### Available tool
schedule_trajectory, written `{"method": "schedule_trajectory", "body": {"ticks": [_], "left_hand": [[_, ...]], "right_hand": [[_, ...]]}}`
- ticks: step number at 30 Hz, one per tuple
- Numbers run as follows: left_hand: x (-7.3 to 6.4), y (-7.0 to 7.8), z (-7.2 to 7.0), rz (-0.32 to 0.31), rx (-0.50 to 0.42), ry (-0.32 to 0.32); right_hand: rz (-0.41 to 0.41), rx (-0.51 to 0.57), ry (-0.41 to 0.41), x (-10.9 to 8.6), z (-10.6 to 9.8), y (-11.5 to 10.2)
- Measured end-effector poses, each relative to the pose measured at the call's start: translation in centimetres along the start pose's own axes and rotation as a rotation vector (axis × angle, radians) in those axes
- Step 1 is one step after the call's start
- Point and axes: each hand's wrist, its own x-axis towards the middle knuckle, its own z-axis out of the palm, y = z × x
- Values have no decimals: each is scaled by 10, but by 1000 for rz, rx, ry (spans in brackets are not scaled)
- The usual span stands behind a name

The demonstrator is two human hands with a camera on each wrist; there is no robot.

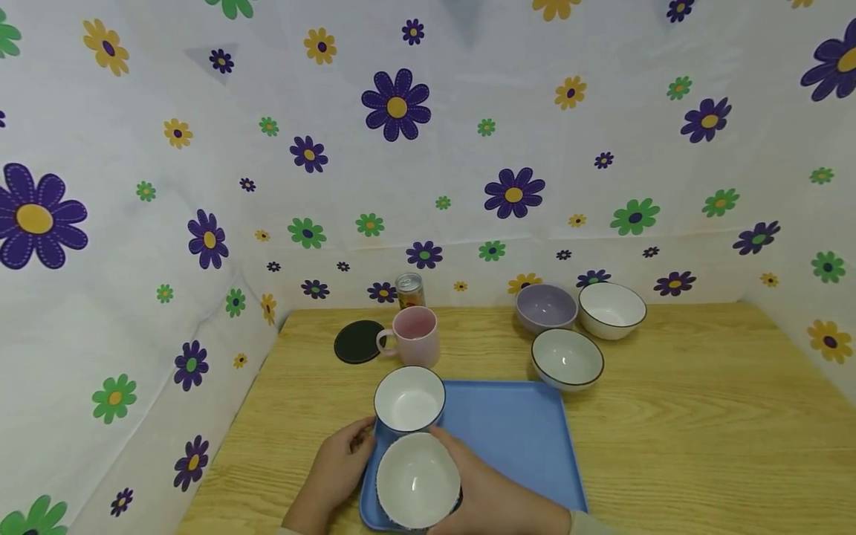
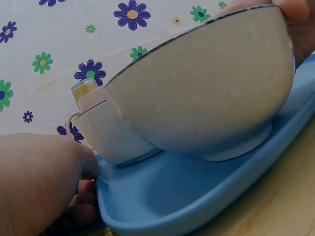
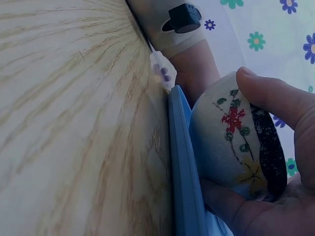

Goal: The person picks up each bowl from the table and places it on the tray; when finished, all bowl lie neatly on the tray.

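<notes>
My right hand (image 1: 491,490) grips a white bowl (image 1: 418,481) at the front left of a blue tray (image 1: 508,431). In the right wrist view, the bowl (image 3: 221,130) shows a red and yellow flower pattern and a dark rim band, with thumb and fingers spread around its side. My left hand (image 1: 337,464) pinches the tray's left edge; in the left wrist view, curled fingers lie beneath that edge. The bowl (image 2: 206,83) looks tilted there, its foot close to the tray. Behind it, a straight-sided white bowl (image 1: 409,401) with a dark rim stands on the tray's back left corner.
A pink mug (image 1: 417,342), a can (image 1: 410,290) and a black round coaster (image 1: 359,342) stand behind the tray. At the back right are a purple bowl (image 1: 546,308), a white bowl (image 1: 611,310) and another dark-rimmed bowl (image 1: 567,360) near the tray's corner. Flowered cloth encloses the wooden table.
</notes>
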Motion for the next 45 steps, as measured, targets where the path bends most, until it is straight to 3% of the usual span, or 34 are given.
{"method": "schedule_trajectory", "body": {"ticks": [22, 39, 45], "left_hand": [[0, -2, -2, 2, 13, -14], [5, -4, -2, -5, -4, -30], [4, -4, -1, -18, -4, -28]], "right_hand": [[25, 24, -14, 13, 14, -2], [-36, 37, -11, 22, 19, 3], [-16, 92, -60, 19, 13, 2]]}}
